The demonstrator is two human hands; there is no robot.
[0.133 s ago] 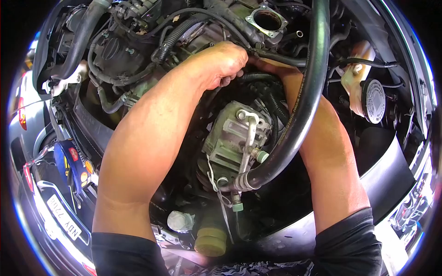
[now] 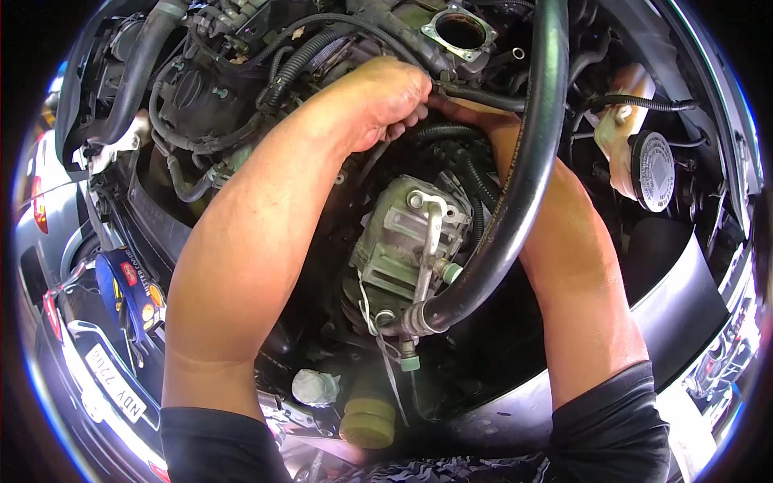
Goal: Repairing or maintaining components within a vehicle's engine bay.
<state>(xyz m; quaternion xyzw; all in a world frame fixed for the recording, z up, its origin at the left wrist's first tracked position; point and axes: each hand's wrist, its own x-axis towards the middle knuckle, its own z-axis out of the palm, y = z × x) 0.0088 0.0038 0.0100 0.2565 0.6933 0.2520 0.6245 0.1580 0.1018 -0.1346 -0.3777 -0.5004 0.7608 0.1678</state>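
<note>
Both my arms reach down into a car's engine bay. My left hand (image 2: 386, 97) is curled deep among the hoses, its fingers closed on a thin black hose (image 2: 475, 98) near the top. My right hand (image 2: 463, 109) is mostly hidden behind a thick black rubber hose (image 2: 523, 201) that sweeps from the top down to a clamp in the middle; only a bit of it shows beside my left fingers. Below both hands sits a grey metal compressor (image 2: 403, 241) with an aluminium pipe.
An open round metal intake port (image 2: 460, 30) lies above the hands. A white fluid reservoir with a black cap (image 2: 648, 165) is at right. Corrugated hoses (image 2: 306, 56) cross the upper left. A beige plastic cap (image 2: 369, 423) sits low down. Another car's bumper (image 2: 97, 378) shows at left.
</note>
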